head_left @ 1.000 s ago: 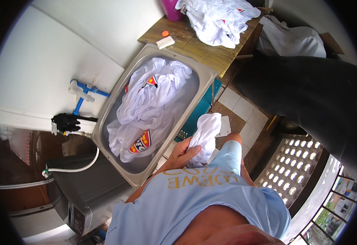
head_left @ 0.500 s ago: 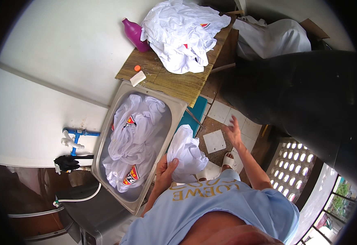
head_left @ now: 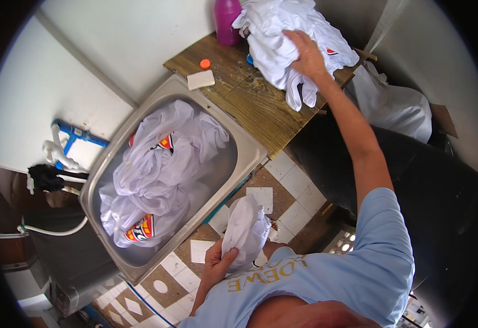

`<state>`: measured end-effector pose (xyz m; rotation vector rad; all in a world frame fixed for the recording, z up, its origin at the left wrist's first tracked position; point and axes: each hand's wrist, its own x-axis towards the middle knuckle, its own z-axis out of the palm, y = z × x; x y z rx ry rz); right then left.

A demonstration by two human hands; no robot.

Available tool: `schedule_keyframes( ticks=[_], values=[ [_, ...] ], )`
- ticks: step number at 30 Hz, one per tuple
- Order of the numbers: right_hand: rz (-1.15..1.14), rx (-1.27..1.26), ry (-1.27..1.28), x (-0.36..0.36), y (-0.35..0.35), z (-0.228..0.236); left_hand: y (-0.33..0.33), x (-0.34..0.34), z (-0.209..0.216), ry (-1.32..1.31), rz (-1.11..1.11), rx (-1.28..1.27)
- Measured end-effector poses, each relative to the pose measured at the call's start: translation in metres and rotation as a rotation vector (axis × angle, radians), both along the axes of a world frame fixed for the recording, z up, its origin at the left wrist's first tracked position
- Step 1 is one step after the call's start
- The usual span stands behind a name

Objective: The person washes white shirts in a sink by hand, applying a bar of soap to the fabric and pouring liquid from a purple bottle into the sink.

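L hand grasping bunched white cloth; white garment pile under R hand, grip unclear; step prob. pickup, next needs firm pinch

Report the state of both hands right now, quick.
Left hand: closed, holding a bunched white cloth.
Right hand: at the white cloth pile; whether it grips cannot be told.

Passable across the bare table between the white bar and the heaped white cloth. Blocked farther back by the purple bottle and the right hand on that cloth. Open over the tiled floor between the sink and the cloth bundle in the left hand. Hemmed in leftward by a blue pipe, rightward by a black bulk.
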<state>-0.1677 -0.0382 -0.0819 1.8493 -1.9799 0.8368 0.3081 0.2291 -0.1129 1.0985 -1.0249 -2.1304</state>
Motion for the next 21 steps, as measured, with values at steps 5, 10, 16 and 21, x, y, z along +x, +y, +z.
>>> schedule_keyframes(
  ticks=[5, 10, 16, 21],
  values=[
    [0.178, -0.363, -0.798, -0.136, -0.035, 0.065, -0.001, 0.012, -0.024, 0.087, -0.03, 0.05],
    [-0.128, -0.403, -0.86, -0.102, -0.054, 0.154, 0.002, 0.015, -0.043, 0.148, -0.013, 0.068],
    [-0.229, -0.193, -0.409, -0.112, -0.038, 0.119, -0.004, 0.02, -0.05, 0.171, 0.005, 0.077],
    [-0.148, 0.465, 0.206, -0.077, 0.005, 0.053, -0.01, 0.024, -0.055, 0.198, 0.008, 0.108]
  ],
)
